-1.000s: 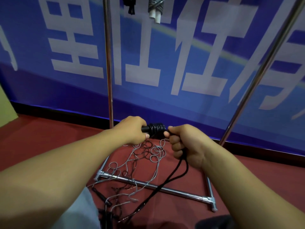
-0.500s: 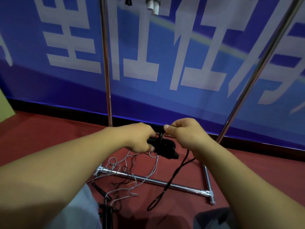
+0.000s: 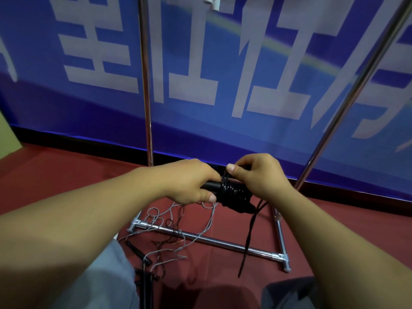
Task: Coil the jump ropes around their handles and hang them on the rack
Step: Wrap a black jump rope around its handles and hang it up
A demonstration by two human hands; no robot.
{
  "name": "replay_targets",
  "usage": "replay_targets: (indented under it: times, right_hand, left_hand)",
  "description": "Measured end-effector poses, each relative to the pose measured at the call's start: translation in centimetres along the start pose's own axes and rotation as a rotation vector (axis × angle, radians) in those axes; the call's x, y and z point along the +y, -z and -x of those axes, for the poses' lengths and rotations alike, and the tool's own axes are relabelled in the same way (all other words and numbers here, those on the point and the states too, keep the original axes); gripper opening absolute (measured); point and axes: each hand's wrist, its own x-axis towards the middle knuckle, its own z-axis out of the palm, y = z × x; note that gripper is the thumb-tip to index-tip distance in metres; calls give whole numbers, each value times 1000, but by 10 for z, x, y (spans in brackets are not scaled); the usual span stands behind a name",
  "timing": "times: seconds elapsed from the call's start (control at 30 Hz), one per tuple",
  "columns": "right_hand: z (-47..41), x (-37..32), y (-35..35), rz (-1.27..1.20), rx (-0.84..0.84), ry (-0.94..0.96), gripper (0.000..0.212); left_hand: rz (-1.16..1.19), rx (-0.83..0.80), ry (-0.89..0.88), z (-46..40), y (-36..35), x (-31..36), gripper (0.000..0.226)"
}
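Observation:
My left hand (image 3: pixel 191 181) grips the black jump rope handles (image 3: pixel 231 194), which lie roughly level in front of me with several turns of black rope coiled round them. My right hand (image 3: pixel 256 175) pinches the black rope (image 3: pixel 249 237) just above the coil, thumb on top. The rope's loose loop hangs down from the coil almost to the red floor. The chrome rack (image 3: pixel 146 85) stands right behind my hands; its top bar is out of view. Two coiled ropes hang at the top edge, one with white handle ends (image 3: pixel 213 3).
A tangle of grey rope (image 3: pixel 178 228) and thin dark rope lies over the rack's chrome base bar (image 3: pixel 223 241). Black handles (image 3: pixel 139 253) lie on the red floor by my grey trouser leg. A blue banner with white characters (image 3: pixel 223 74) fills the wall behind.
My right hand has carried the black rope over the handles, adding to the coil. The hanging loop has grown shorter and lifted off the floor. My left hand has kept its grip.

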Motion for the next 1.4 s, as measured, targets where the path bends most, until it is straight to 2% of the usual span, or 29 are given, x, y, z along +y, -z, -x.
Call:
replay_targets:
  times: [0.07, 0.17, 0.27, 0.37, 0.53, 0.67, 0.77, 0.9, 0.97, 1.07, 1.2, 1.4]
  right_hand:
    - [0, 0, 1, -58, -1, -14, 26]
    - [-1, 1, 2, -200, -20, -60, 28]
    - [-3, 3, 3, -328, -34, -104, 26]
    - [-4, 3, 5, -361, -36, -117, 26]
    - [-7, 3, 9, -411, -11, -129, 24]
    - [-5, 2, 13, -491, -77, -145, 25]
    - [-3, 4, 18, -606, -178, -172, 30]
    - [-4, 2, 21, -834, -246, -188, 36]
    - [-5, 8, 21, -735, -231, -99, 37]
    - [-4, 8, 16, -695, -242, -74, 11]
    - [-5, 0, 10, -704, -251, -155, 20]
    - [1, -9, 10, -630, -338, -160, 26]
  left_hand:
    - [22, -2, -11, 3, 1, 0, 18]
    - [64, 11, -21, 6, 3, 2, 6]
    - [56, 25, -23, 8, 5, 5, 5]
    - [56, 28, -27, 11, 7, 8, 19]
    - [97, 69, -36, 14, 8, 8, 6]
    - [280, 56, -78, 16, 6, 7, 9]
    - [514, 47, -125, 17, 4, 7, 19]
    - [660, 114, -125, 15, 6, 10, 34]
    - [745, 151, -121, 14, 7, 11, 29]
    - [857, 228, -108, 13, 10, 13, 15]
    - [934, 316, -10, 11, 12, 11, 8]
    - [874, 408, 199, 2, 8, 1, 17]
